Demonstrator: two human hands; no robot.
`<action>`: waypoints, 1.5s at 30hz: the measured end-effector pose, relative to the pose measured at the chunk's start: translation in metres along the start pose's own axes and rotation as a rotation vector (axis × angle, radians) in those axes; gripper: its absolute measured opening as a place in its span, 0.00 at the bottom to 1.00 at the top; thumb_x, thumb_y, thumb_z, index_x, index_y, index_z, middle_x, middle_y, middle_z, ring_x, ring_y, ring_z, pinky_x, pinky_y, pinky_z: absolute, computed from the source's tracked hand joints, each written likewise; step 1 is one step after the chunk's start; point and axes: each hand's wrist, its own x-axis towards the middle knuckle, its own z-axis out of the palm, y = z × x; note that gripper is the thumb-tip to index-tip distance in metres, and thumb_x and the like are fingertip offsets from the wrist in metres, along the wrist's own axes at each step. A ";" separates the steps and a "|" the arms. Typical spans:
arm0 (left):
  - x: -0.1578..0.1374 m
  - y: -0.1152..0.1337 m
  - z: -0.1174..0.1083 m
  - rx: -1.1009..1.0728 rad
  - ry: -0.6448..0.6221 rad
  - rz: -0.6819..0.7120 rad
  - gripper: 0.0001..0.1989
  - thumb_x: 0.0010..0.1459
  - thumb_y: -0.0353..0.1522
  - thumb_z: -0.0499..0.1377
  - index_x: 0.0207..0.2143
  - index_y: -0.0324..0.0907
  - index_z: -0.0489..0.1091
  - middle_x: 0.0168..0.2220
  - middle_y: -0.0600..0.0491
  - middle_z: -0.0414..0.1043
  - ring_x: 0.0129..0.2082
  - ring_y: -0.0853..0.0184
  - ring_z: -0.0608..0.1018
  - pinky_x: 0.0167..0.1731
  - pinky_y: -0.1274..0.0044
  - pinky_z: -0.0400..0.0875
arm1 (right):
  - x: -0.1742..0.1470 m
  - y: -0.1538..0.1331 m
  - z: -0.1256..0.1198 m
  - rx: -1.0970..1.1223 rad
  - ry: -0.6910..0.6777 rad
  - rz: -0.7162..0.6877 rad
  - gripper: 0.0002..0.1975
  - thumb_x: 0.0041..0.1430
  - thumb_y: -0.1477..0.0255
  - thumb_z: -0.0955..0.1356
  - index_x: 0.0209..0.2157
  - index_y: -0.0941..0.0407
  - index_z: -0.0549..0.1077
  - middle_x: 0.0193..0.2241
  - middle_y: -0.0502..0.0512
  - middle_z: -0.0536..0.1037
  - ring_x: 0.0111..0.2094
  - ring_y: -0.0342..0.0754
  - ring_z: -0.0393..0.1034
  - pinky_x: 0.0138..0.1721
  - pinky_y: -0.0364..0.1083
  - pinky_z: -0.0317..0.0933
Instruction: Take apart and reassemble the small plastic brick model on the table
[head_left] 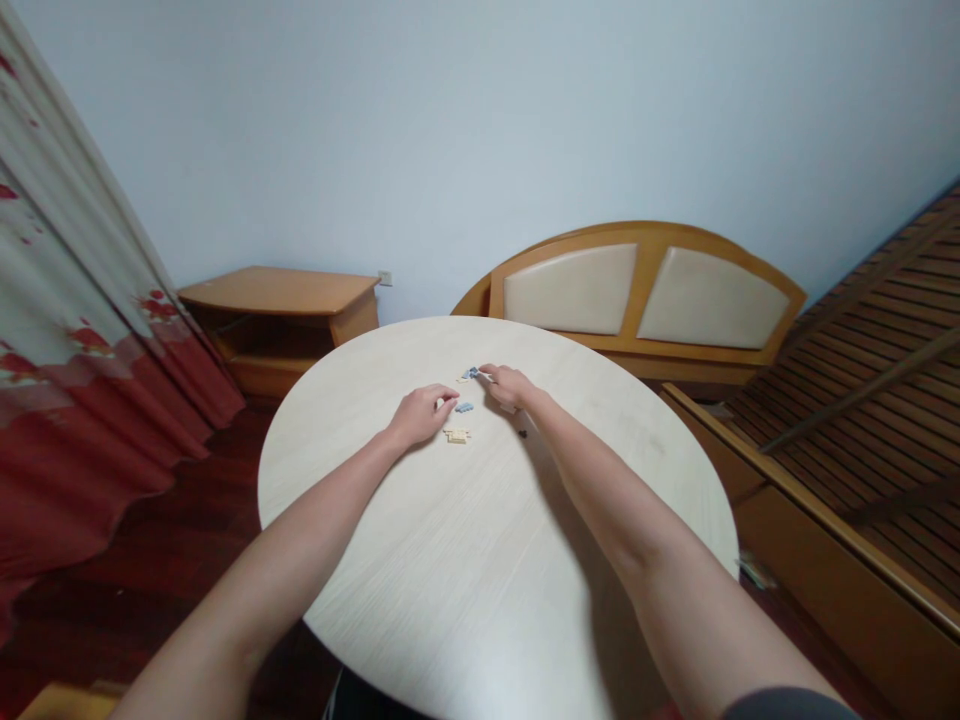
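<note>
Small building-block-like pieces lie near the middle of the round pale table. My left hand rests on the tabletop, its thumb and forefinger curved with a gap between them. Right beside those fingertips is a light blue studded piece; whether they touch it I cannot tell. Nearer to me sits a cream-yellow flat piece. My right hand reaches to a little group of blue and dark pieces, fingers pinched around something pale and tiny. A small dark piece lies below my right wrist.
A wooden cabinet stands behind the table on the left, next to a red and white curtain. At the back right is a headboard with cream panels. A slatted wooden bed frame runs along the right.
</note>
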 end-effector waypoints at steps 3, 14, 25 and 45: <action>-0.001 0.000 -0.001 0.010 -0.001 -0.007 0.12 0.65 0.33 0.57 0.45 0.42 0.79 0.44 0.49 0.81 0.41 0.63 0.80 0.47 0.72 0.73 | 0.009 -0.006 0.004 0.030 -0.005 -0.021 0.25 0.69 0.68 0.59 0.65 0.52 0.66 0.59 0.60 0.75 0.55 0.54 0.73 0.54 0.47 0.63; 0.000 -0.001 -0.002 0.006 -0.005 -0.005 0.13 0.65 0.33 0.56 0.44 0.41 0.79 0.45 0.48 0.81 0.41 0.62 0.80 0.46 0.71 0.73 | -0.024 0.056 -0.003 -0.042 0.159 0.414 0.17 0.57 0.75 0.69 0.47 0.56 0.81 0.47 0.63 0.82 0.48 0.54 0.77 0.47 0.45 0.66; 0.000 -0.002 0.002 0.026 -0.044 0.002 0.14 0.65 0.34 0.55 0.44 0.41 0.79 0.45 0.48 0.81 0.41 0.62 0.80 0.45 0.71 0.73 | -0.073 0.082 0.025 0.159 0.384 0.440 0.19 0.58 0.81 0.64 0.50 0.59 0.77 0.48 0.62 0.80 0.49 0.53 0.74 0.49 0.46 0.64; -0.004 0.016 0.010 0.029 -0.081 0.156 0.09 0.64 0.35 0.60 0.42 0.42 0.78 0.41 0.50 0.81 0.37 0.65 0.79 0.41 0.75 0.70 | -0.096 -0.039 0.019 0.439 0.442 -0.506 0.11 0.62 0.80 0.64 0.42 0.55 0.75 0.39 0.58 0.79 0.41 0.50 0.73 0.44 0.47 0.65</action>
